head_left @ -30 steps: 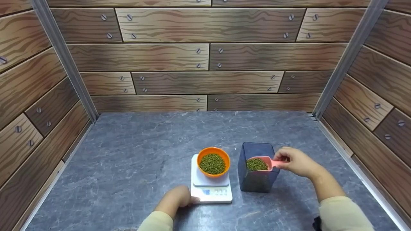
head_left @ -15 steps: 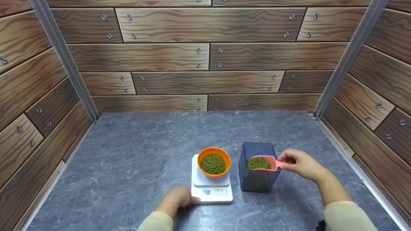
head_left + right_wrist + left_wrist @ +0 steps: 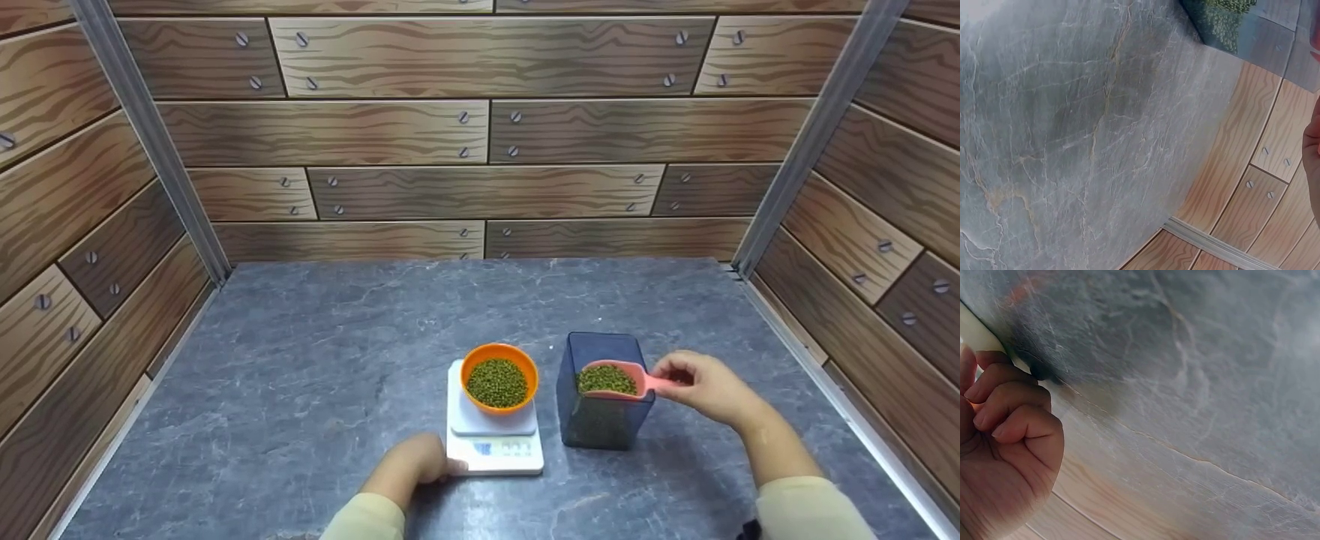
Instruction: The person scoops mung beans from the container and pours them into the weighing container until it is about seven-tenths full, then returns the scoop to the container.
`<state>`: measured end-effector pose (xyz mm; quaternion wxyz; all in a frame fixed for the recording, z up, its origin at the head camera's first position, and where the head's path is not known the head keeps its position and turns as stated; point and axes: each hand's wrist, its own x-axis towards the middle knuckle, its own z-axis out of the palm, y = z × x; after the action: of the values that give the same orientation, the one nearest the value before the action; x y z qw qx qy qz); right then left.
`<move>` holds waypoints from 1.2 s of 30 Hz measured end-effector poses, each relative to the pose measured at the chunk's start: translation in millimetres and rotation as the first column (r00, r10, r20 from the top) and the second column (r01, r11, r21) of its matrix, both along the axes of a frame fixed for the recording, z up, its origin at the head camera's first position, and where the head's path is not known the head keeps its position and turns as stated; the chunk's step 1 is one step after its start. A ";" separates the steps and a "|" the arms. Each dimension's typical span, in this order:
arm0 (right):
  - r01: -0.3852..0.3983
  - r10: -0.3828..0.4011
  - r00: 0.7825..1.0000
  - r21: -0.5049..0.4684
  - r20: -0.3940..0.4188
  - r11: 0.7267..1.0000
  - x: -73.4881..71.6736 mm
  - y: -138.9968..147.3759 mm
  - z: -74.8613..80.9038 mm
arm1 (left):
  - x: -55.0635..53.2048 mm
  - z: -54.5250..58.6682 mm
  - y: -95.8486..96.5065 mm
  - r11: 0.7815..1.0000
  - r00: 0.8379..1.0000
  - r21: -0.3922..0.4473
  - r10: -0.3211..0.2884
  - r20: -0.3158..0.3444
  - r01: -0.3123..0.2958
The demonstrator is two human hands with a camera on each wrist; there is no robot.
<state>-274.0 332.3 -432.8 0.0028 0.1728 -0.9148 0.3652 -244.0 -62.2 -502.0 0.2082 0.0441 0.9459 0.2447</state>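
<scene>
In the head view, my left hand (image 3: 420,456) grips the near left corner of a white kitchen scale (image 3: 499,463), with the thumb on its edge. The left wrist view shows that hand's fingers (image 3: 1027,422) curled in beside the scale (image 3: 979,332). An orange bowl (image 3: 499,351) of green mung beans (image 3: 496,383) stands on the weighing plate. To the right is a translucent dark blue container (image 3: 596,427) holding more beans. My right hand (image 3: 709,386) pinches the handle of a pink scoop (image 3: 643,380), whose heaped bowl is level with the container's mouth.
All this stands on a grey marbled tabletop (image 3: 337,337). Wood-patterned panels (image 3: 480,135) enclose it at the back and both sides, with metal strips in the corners. The container's lower wall (image 3: 1219,28) shows at the top of the right wrist view.
My right hand has drawn the bean-filled scoop slightly to the right and levelled it at the container's mouth. The left hand, scale and bowl hold their places.
</scene>
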 end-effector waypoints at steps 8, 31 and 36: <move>0.024 -0.025 0.999 -0.034 -0.021 0.999 0.8 -1.4 -6.4 | 0.5 0.1 -0.7 1.000 1.000 0.001 0.003 0.003 -0.003; -0.015 0.012 0.999 -0.067 -0.040 0.998 -10.5 -35.9 24.6 | -2.7 -3.7 1.1 0.999 0.999 -0.025 0.033 0.013 -0.033; -0.027 0.026 0.998 -0.022 -0.053 0.999 -12.4 -56.0 29.3 | -8.5 -12.2 1.6 0.998 1.000 -0.053 0.020 0.009 -0.019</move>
<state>-286.5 276.3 -403.6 0.0243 0.1943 -0.9079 0.3708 -252.5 -60.5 -514.2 0.2116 0.0283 0.9514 0.2220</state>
